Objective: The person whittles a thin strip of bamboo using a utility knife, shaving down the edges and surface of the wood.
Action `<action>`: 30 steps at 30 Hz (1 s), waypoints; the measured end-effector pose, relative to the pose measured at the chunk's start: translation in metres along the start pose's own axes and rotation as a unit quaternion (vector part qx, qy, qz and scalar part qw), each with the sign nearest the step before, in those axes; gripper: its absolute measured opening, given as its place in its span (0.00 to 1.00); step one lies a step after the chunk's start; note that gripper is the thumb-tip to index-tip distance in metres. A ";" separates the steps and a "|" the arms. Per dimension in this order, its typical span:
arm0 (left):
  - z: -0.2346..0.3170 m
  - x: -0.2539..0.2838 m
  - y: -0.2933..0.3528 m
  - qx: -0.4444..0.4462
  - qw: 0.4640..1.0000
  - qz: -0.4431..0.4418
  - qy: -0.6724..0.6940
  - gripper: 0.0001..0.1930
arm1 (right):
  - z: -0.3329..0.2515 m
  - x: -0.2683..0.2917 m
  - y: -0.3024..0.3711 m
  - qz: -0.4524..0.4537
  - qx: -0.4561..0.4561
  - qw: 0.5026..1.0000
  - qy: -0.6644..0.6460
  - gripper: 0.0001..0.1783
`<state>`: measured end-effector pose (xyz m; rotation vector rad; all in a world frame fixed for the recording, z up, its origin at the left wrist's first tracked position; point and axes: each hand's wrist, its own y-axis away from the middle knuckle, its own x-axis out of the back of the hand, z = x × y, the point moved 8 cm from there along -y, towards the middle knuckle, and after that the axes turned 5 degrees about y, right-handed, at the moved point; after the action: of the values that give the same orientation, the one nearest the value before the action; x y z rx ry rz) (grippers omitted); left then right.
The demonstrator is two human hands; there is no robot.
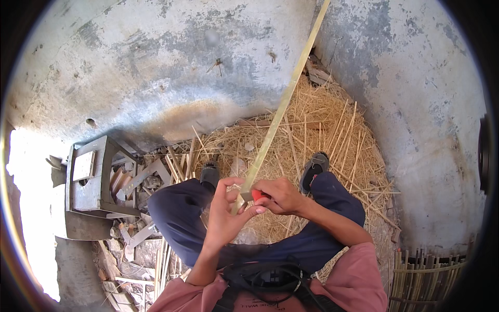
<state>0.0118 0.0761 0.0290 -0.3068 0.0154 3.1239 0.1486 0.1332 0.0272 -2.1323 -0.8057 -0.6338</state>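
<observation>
Weathered grey-white plaster walls point(171, 67) meet in a corner at 1 o'clock, and the floor below is spread with a straw layer point(291, 151) running from the middle out toward 2 and 3 o'clock. The person sits low, dark trousers point(176, 218) parted to either side, which seems to leave working room between the knees. At 9 o'clock a wooden frame point(86, 195) stands near the wall among rubble, apparently out of the way; at 4 o'clock there is a row of upright canes point(418, 278) bound by a crosswise strip.

The bamboo strip point(283, 106) is in front of the person, its near end between the hands just below the centre, its length rising past the upper edge at 1 o'clock. It likely points away from the body so that the long part hangs clear of the legs. The left hand point(226, 213) has its grip closed around the near end, probably to steady it. The right hand point(283, 196) is gripping a red-handled tool point(258, 195), its grey metal part against or just beside the strip; which, I cannot tell.

Counted: two walls at the corner, one wooden frame, one held strip, two hands, two dark shoes point(315, 169), one tool. Straw and loose sticks are too many to count.
</observation>
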 end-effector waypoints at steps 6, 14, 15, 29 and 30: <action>-0.002 -0.001 -0.001 0.018 0.998 -0.032 0.056 0.33 | -0.006 0.005 -0.002 0.056 0.018 0.998 0.003 0.19; -0.005 0.001 0.000 0.022 1.000 -0.006 -0.013 0.34 | -0.008 0.007 -0.002 0.067 0.003 0.997 0.023 0.18; -0.005 0.000 0.000 0.024 0.999 -0.012 -0.017 0.33 | -0.008 0.007 -0.002 0.064 0.000 0.998 0.027 0.18; -0.005 -0.001 0.000 0.004 0.995 0.035 -0.090 0.21 | -0.012 0.016 -0.005 0.094 -0.014 0.993 0.066 0.17; -0.004 -0.002 0.000 0.003 0.995 0.036 -0.097 0.22 | -0.012 0.017 -0.004 0.093 -0.016 0.993 0.066 0.17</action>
<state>0.0145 0.0762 0.0256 -0.0020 0.0376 3.2083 0.1545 0.1313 0.0475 -2.1392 -0.5215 -0.6847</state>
